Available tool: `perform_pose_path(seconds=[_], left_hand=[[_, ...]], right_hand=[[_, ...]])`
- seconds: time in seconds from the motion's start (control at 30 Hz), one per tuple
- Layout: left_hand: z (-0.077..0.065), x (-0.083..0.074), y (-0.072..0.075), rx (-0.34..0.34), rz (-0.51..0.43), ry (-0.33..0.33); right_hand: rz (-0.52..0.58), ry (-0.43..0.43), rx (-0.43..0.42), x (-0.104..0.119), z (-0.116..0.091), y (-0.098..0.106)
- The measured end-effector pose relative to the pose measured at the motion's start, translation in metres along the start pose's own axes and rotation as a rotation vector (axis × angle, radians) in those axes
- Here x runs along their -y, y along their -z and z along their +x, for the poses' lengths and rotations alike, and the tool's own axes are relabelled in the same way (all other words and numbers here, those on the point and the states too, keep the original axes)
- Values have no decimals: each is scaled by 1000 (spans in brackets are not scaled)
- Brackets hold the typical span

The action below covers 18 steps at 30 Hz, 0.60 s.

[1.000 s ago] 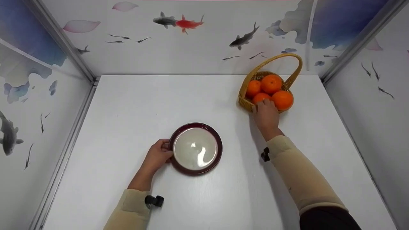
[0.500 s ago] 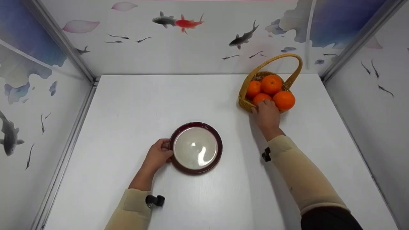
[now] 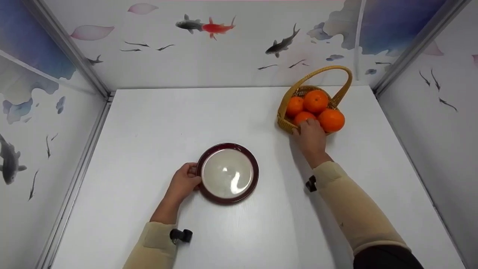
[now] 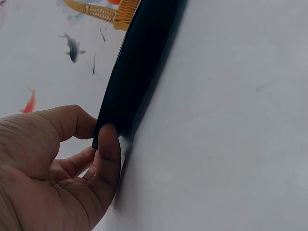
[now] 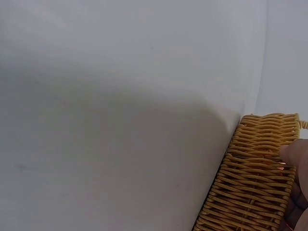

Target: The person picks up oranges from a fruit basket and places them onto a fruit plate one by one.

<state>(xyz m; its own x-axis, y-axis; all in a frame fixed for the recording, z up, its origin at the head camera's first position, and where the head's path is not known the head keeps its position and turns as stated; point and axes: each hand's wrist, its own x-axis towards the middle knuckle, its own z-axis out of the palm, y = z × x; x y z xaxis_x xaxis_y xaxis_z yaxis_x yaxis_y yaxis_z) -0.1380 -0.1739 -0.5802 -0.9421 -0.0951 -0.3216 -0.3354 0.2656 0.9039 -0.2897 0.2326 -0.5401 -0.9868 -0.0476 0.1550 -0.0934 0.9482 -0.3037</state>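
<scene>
In the head view, a round plate with a cream middle and dark red rim lies near the table's centre. My left hand pinches its left edge. The left wrist view shows thumb and fingers on either side of the plate's dark rim. At the back right stands a woven basket with a tall arched handle, holding several oranges. My right hand grips the basket's near rim, its fingers reaching over beside the front oranges. In the right wrist view, the thumb presses the outer wicker wall; the other fingers are mostly hidden.
A white table carries the plate and basket. Printed panels with fish enclose it: a back wall just behind the basket, a left wall and a right wall.
The basket and my right hand have shifted slightly toward me, and the front right orange has moved a little to the right. My left hand and the plate stay almost still.
</scene>
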Motion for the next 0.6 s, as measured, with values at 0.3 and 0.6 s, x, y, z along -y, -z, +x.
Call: perform_pose_path(seconds=[0.3, 0.6], left_hand=[[2, 1, -1, -7, 2, 10], [2, -1, -1, -3, 20, 28]], right_hand=[[31, 26, -30, 1, -10, 0], [62, 53, -41, 5, -24, 0]])
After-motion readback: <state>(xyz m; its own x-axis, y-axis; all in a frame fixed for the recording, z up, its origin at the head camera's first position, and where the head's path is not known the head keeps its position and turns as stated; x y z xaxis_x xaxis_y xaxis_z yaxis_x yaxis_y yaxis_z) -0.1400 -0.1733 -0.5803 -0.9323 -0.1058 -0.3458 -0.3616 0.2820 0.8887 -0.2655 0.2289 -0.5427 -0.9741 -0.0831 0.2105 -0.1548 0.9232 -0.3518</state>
